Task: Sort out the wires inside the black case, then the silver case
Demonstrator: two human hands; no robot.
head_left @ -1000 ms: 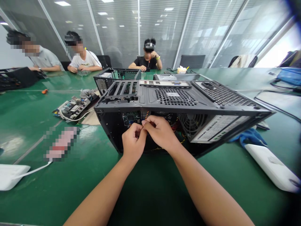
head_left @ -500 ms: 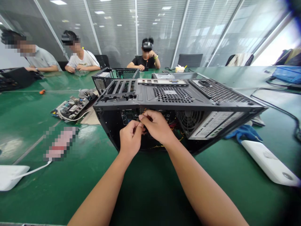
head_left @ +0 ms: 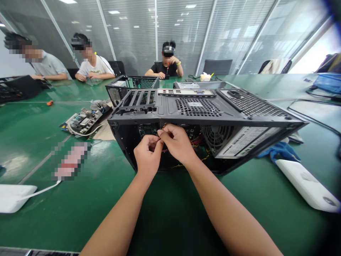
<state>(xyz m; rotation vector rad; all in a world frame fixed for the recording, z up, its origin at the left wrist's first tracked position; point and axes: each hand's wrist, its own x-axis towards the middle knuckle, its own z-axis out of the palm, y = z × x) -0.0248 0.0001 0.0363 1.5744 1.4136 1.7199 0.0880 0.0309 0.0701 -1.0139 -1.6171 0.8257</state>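
Observation:
A black computer case (head_left: 191, 106) lies in front of me with its open side facing me. My left hand (head_left: 147, 153) is closed in a pinch at the opening, its fingertips against those of my right hand (head_left: 177, 142). Between the pinched fingers runs a thin orange-brown wire (head_left: 164, 125), mostly hidden by them. Behind my hands a circuit board (head_left: 145, 129) shows inside the case. To the right of my right hand are a bundle of coloured wires (head_left: 196, 140) and the power supply (head_left: 234, 145) with its fan grille and white label.
On the green table (head_left: 106, 199), a motherboard (head_left: 84, 121) lies to the left with a blurred-out pink item (head_left: 70, 161) and a white power bank (head_left: 16, 197). A blue glove (head_left: 285, 152) and white device (head_left: 306, 185) lie right. Three people sit across the table.
The view has shifted slightly, so the case and table items sit a little further right. My hands keep their pinch at the case opening, with the left wrist turned slightly.

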